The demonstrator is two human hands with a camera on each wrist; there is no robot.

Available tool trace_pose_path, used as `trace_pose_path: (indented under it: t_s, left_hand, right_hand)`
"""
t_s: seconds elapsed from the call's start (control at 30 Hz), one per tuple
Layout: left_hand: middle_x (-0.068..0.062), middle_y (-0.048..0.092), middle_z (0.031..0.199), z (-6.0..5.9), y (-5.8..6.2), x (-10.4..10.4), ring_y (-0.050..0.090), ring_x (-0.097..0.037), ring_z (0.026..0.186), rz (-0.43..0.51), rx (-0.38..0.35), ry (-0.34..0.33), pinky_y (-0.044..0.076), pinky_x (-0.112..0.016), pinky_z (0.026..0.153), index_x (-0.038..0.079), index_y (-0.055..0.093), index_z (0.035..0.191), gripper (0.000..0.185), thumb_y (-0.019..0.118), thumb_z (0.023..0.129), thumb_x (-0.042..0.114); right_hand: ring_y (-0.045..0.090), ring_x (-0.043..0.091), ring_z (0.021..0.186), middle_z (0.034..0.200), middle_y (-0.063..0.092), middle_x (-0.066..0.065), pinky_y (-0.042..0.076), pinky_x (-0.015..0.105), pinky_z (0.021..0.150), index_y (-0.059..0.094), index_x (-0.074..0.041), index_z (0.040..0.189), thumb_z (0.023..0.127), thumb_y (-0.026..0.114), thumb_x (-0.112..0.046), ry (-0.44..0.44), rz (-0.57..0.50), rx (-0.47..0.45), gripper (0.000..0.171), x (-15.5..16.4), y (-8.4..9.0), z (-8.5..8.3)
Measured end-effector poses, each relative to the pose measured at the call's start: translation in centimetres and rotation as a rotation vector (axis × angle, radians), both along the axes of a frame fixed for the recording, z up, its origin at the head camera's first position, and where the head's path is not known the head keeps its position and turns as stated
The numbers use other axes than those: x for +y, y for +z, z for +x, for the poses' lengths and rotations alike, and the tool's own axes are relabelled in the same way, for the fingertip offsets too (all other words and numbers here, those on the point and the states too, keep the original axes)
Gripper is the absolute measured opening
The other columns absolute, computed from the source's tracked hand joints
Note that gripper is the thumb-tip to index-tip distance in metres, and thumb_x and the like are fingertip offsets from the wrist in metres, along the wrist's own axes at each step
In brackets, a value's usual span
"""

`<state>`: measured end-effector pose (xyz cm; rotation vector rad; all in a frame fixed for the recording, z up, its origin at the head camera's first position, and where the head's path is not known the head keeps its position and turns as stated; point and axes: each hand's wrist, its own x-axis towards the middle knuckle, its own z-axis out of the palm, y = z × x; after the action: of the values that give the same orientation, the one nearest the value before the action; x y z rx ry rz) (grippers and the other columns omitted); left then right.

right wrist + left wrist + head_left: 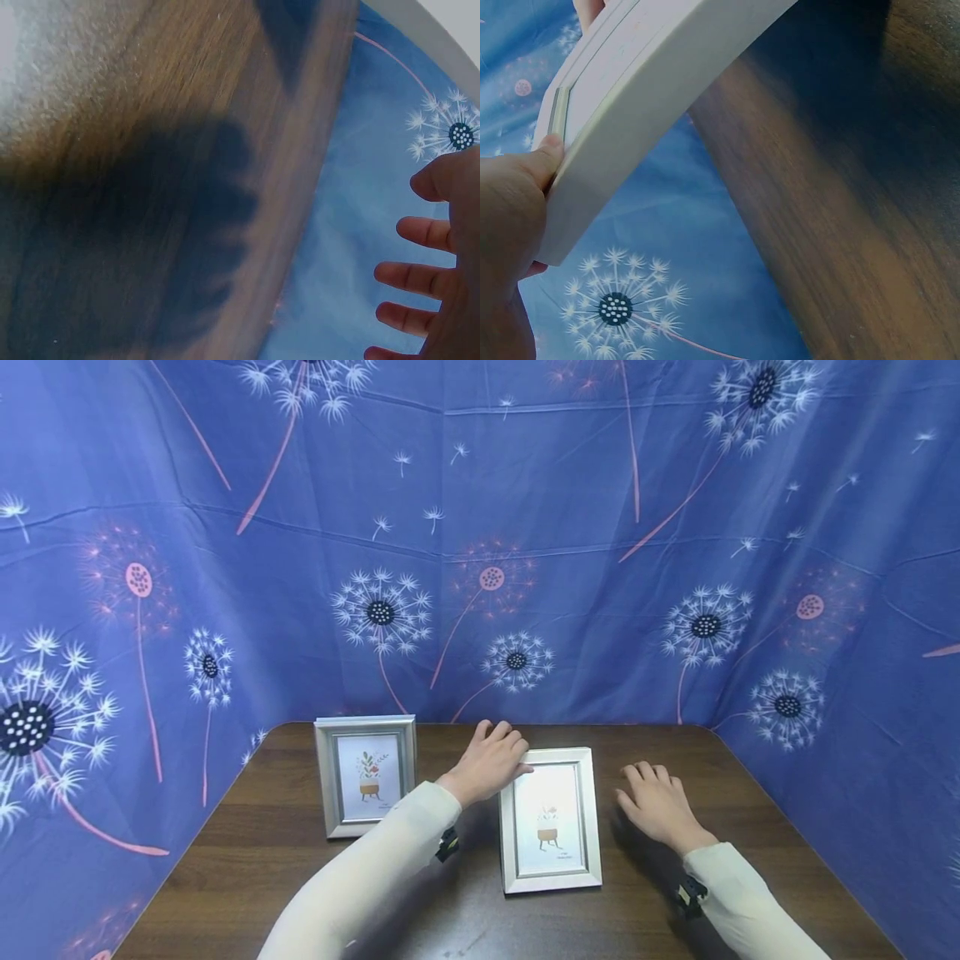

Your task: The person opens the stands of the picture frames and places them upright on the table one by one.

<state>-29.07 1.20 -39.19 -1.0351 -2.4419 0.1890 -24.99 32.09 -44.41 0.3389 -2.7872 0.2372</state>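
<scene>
A silver-white picture frame [508,827] with a print of a potted plant stands tilted back on the brown table. My left hand [491,762] grips its upper left corner, thumb on the front and fingers behind. In the left wrist view the thumb of the left hand [514,195] presses the face of the picture frame [622,142]. To the right of this frame, my right hand [657,802] hovers apart from it, fingers spread and loosely bent, holding nothing. The right wrist view shows the same right hand [450,262] with its fingers apart.
A second, similar picture frame [327,777] stands at the back left of the wooden table [240,860], partly behind the left forearm. Blue cloth [600,468] with a dandelion pattern hangs behind the table and along both sides.
</scene>
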Motion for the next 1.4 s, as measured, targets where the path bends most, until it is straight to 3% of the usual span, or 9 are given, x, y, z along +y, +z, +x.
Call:
trace_pose_path:
  t_s: [0.63,1.23,1.4]
  left_hand:
    - [0.010,0.056,0.093,1.3,0.9,-0.1,0.042,-0.014,0.095,0.038,0.115,-0.101,0.024,-0.040,0.091,0.022,0.057,0.101,0.033,0.048,0.100,0.053]
    - [0.012,0.060,0.084,1.7,1.0,0.0,0.043,-0.015,0.091,0.047,0.083,-0.131,0.025,-0.040,0.091,0.021,0.055,0.097,0.030,0.048,0.101,0.049]
    - [0.011,0.060,0.084,1.9,1.2,0.1,0.041,-0.015,0.092,0.060,0.018,-0.136,0.026,-0.038,0.091,0.019,0.054,0.099,0.029,0.049,0.102,0.047]
  right_hand:
    - [0.049,0.048,0.113,0.118,0.058,0.021,0.036,0.064,0.086,0.061,-0.003,0.114,0.092,0.063,-0.022,0.032,-0.008,0.074,0.029,0.0,1.4,2.8]
    - [0.049,0.047,0.112,0.117,0.057,0.020,0.037,0.065,0.085,0.062,-0.004,0.112,0.091,0.064,-0.021,0.040,-0.023,0.103,0.027,0.0,0.8,3.5]
    - [0.049,0.047,0.111,0.116,0.057,0.019,0.038,0.064,0.084,0.061,-0.004,0.113,0.092,0.063,-0.021,0.038,-0.026,0.103,0.027,0.2,0.9,3.5]
